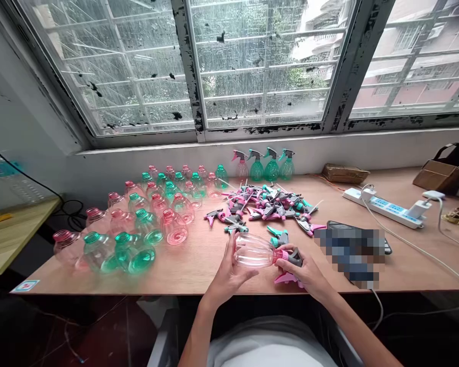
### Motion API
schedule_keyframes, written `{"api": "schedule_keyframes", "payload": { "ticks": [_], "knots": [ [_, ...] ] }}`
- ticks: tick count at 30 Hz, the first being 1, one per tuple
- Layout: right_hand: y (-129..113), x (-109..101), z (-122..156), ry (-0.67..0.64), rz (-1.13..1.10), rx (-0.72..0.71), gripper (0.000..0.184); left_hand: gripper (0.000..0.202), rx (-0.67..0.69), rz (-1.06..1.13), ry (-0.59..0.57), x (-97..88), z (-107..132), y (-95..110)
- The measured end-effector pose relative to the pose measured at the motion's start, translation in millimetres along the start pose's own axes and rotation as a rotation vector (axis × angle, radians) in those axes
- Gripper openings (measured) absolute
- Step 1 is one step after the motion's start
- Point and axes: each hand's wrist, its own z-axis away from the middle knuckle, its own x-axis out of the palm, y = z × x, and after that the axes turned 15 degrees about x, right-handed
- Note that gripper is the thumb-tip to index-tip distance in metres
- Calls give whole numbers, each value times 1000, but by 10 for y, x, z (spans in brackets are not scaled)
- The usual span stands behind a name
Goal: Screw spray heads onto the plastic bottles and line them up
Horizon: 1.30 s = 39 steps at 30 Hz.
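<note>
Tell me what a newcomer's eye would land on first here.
First, probably, the crowd of pink and green bottles at the left of the table. Next, the heap of spray heads in the middle, with four sprayer-topped bottles behind it. In front, the left hand holds a pale pink bottle sideways, the right hand at its spray head.

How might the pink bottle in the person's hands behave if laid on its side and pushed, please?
The pink bottle would probably roll, given its rounded body. It looks light, being see-through with no liquid showing. The spray head at its neck might make it roll unevenly.
</note>
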Motion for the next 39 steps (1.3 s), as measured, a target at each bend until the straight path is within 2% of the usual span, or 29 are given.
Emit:
{"api": "schedule_keyframes", "payload": {
  "ticks": [5,15,18,27,30,34,39],
  "knots": [
    [-37,22,27,13,8,-9,42,99,10,21,0,-5,-7,-25],
    [-29,32,24,19,-4,-12,43,107,43,-33,11,-3,19,-49],
    [-32,33,31,21,-4,-12,42,98,39,-38,17,-1,5,-55],
    [-73,29,58,-43,-55,4,39,98,56,-85,7,-39,14,-72],
    [-77,20,65,-88,-67,42,39,102,58,-100,-6,-35,10,-52],
    [-69,-1,88,-105,-110,125,38,81,86,-143,-43,-27,10,4],
    [-101,-78,164,-99,-160,259,40,89,158,-299,-84,16,27,138]
  ]
}}
